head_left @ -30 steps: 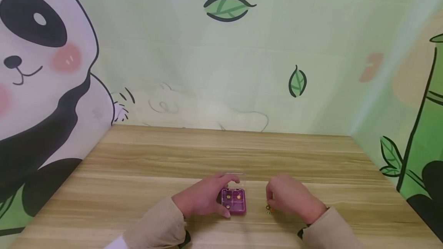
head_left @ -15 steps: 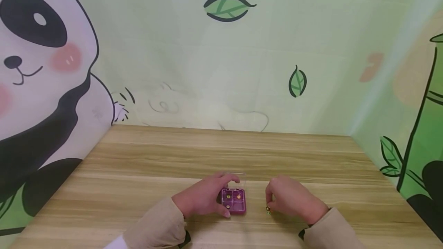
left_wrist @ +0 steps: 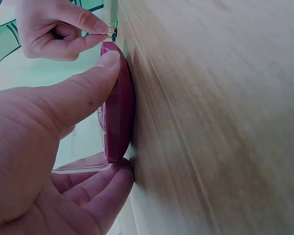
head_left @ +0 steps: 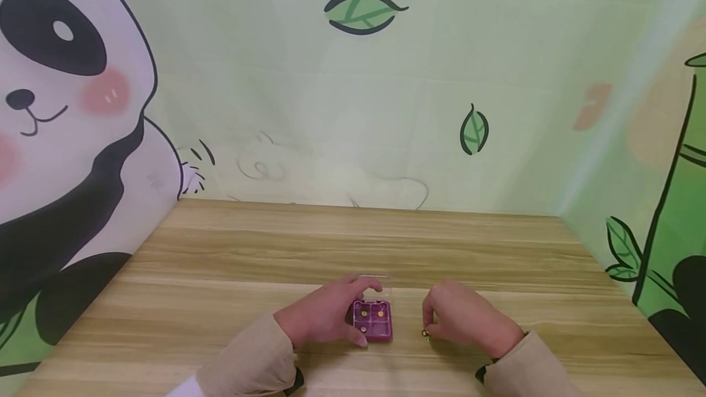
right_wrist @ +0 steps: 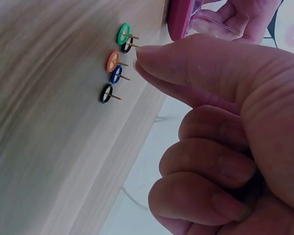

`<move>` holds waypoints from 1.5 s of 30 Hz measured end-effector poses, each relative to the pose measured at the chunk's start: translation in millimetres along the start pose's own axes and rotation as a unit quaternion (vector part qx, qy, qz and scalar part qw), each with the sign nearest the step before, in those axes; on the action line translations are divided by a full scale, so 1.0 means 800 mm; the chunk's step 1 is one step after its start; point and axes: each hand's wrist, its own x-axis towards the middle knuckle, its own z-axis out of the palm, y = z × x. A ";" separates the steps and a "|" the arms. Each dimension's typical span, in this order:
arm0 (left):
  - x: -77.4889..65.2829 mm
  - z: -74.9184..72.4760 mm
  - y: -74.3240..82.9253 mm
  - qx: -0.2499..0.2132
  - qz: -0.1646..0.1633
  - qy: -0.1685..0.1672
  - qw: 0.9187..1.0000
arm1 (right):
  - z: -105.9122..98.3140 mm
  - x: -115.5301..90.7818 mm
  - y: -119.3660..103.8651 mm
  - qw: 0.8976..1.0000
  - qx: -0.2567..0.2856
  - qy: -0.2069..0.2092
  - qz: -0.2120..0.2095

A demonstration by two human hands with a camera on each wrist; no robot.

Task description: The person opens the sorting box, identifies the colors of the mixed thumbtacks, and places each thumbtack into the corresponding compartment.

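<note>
My left hand [head_left: 322, 314] holds a small purple compartment case [head_left: 380, 329] on the table, thumb at its near side and fingers at the back. The case's clear lid [head_left: 386, 287] stands raised behind it. A small tack lies in each of three compartments; the near right one looks bare. To the right, my right hand [head_left: 466, 317] pinches the pin of a black-rimmed thumbtack [right_wrist: 125, 49] between thumb and forefinger, the other fingers curled. Around it, pins up, lie a green thumbtack [right_wrist: 121, 35], an orange one [right_wrist: 109, 64], a blue one [right_wrist: 113, 78] and another black one [right_wrist: 104, 97].
The wood-grain table [head_left: 331, 244] runs back to a pale green cloth backdrop [head_left: 276, 78] printed with leaves, with a panda at left and bamboo at right. Both forearms wear beige sleeves [head_left: 250, 357].
My right hand's fingertips have shifted slightly left over the thumbtacks, hiding some and showing others. The left hand and the case have stayed in place.
</note>
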 end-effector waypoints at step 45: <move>-0.001 0.000 -0.001 0.000 0.001 -0.004 1.000 | 0.014 0.009 -0.010 0.998 0.055 -0.006 0.002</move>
